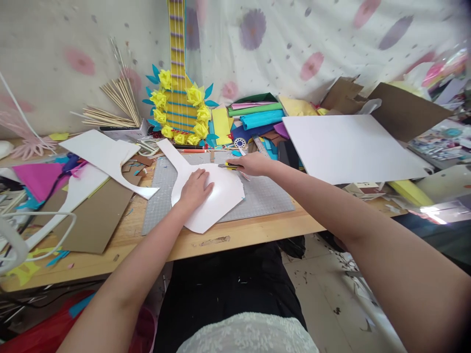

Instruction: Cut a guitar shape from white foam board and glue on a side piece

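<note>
Evidently a crowded wooden table [265, 227], with a grey gridded cutting mat [270, 197] near its front edge. On the mat, a white foam-board cutout [219, 202], wide-bodied, narrow neck pointing away to the left; its near tip runs just past the mat onto the wood. Likely light and stiff, a little slick on its shiny face, easily dented at the edges, weakest at the neck; best pinned by a flat palm on the broad body, lifted by both sides. Left hand [196, 189] spread flat on the body, gripping nothing. Right hand [254, 164] closed round a utility knife [231, 166], blade at the cutout's far edge; contact cannot be told
</note>
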Demonstrator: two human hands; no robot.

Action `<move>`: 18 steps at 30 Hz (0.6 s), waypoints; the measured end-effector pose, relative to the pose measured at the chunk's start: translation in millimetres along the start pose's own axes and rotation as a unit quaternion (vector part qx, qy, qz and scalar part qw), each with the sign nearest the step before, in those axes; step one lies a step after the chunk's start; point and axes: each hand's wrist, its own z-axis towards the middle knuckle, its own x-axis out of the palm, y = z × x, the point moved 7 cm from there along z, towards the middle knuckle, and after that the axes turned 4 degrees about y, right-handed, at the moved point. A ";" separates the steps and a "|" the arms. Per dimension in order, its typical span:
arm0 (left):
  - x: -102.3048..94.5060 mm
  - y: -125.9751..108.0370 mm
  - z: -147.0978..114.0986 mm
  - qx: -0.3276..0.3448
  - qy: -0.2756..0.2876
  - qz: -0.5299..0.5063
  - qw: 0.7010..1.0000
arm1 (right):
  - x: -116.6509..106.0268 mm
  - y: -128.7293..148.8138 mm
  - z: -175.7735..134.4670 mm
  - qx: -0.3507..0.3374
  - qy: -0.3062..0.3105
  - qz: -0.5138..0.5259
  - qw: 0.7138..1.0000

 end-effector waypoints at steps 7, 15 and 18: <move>-15.3 10.5 6.2 -0.069 -0.043 0.059 0.995 | -22.7 2.4 56.9 -0.039 -0.017 -0.020 0.999; 9.3 35.1 31.9 -0.035 0.057 0.054 0.996 | -5.6 6.4 74.4 -0.036 0.001 0.022 0.999; 13.3 37.3 32.0 -0.045 0.060 0.046 0.996 | -0.7 6.8 68.5 -0.031 -0.004 0.029 0.999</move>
